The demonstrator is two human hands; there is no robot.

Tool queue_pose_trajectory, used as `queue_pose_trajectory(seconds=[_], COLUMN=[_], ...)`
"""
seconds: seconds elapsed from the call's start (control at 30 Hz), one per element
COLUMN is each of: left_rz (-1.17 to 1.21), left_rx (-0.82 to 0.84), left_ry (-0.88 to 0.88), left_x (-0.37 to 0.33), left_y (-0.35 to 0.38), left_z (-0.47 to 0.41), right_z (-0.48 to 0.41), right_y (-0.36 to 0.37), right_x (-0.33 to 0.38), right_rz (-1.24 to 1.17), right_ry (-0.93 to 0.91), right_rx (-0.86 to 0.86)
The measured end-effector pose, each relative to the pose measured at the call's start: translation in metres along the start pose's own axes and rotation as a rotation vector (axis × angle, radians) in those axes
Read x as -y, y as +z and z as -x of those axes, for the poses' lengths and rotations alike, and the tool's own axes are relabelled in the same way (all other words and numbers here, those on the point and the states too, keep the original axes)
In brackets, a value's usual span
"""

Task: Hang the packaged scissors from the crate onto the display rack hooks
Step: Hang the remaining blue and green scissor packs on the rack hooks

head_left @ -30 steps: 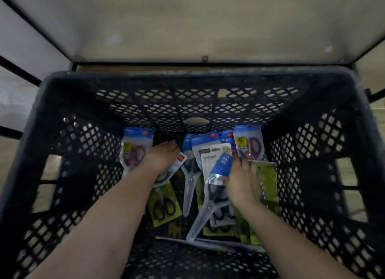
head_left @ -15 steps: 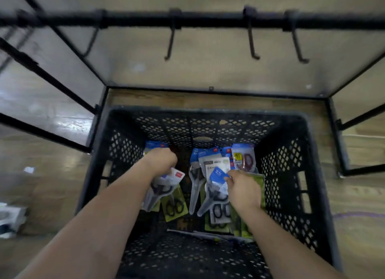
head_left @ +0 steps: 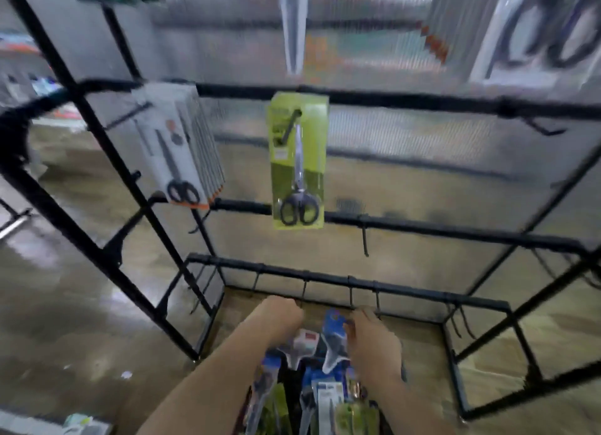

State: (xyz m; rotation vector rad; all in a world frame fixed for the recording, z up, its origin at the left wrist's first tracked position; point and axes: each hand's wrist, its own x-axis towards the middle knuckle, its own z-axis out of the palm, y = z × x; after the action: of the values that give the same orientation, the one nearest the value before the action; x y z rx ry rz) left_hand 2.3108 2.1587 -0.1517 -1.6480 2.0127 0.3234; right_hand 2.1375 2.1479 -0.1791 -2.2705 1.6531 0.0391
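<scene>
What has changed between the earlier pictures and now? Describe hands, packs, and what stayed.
The left hand, earlier flat on the packs, gripped a clear scissors pack with a red-and-white label and lifted it. The right hand raised its blue-topped clear scissors pack toward the hooks of the lowest black rail. Unchanged: the right hand's hold; the remaining packs lie below.

I'm in a shop, by the look of it: a black display rack (head_left: 422, 229) with hooks (head_left: 365, 239) stands before me. Carded retail scissors hang there, a green pack (head_left: 297, 161) and a white stack (head_left: 177, 148), above a wood-look floor (head_left: 81, 304).
</scene>
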Motion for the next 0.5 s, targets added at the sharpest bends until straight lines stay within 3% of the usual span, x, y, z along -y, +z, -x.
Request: queue_pose_trajectory(seconds=[0.2, 0.5], left_rz=[0.005, -0.004], left_rx=[-0.091, -0.409], left_ry=[-0.048, -0.037], left_x=[0.023, 0.025], left_y=[-0.118, -0.236], left_z=[0.074, 0.153], right_z=[0.025, 0.062], right_y=[-0.130, -0.251], right_x=[0.037, 0.059], right_rz=[-0.038, -0.028], right_ry=[-0.102, -0.150], right_rx=[-0.141, -0.276])
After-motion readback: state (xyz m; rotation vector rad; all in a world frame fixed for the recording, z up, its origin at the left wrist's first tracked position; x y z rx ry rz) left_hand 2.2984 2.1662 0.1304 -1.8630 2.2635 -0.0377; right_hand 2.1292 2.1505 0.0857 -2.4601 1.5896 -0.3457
